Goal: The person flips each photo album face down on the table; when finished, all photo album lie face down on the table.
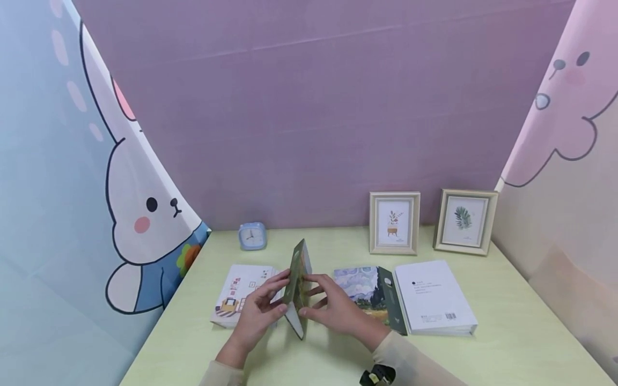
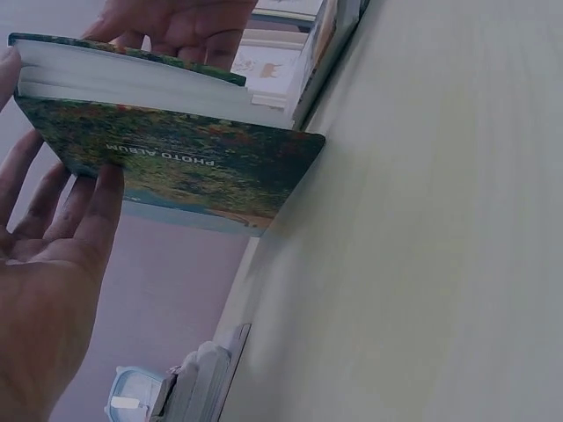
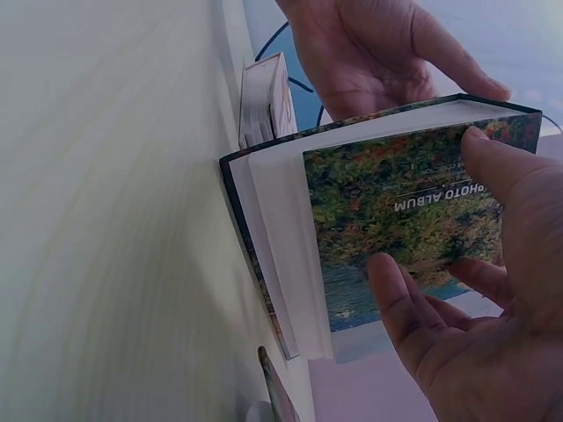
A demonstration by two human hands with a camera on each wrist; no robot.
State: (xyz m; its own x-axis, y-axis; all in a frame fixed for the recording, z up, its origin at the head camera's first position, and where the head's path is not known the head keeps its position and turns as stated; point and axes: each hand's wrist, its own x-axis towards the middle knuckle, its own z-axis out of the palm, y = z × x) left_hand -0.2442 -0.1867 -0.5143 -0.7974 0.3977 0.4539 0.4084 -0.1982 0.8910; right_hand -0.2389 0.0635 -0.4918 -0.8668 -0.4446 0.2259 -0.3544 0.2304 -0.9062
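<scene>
1. Head view: a photo album (image 1: 298,287) is stood on its lower edge at the middle of the green table (image 1: 521,332), long axis upright, leaning slightly. It is flanked by both hands, left hand (image 1: 258,311) on one cover, right hand (image 1: 338,308) on the other, equally near.

2. Left wrist view: the album (image 2: 193,167) is seen above the palm. Straight fingers (image 2: 101,207) of the left hand are laid against the cover; no curl round it is seen.

3. Right wrist view: the album (image 3: 396,211) is pinched by the right hand, thumb (image 3: 506,176) and fingers (image 3: 400,303) pressed on the front cover, pages fanned slightly apart from it.
</scene>
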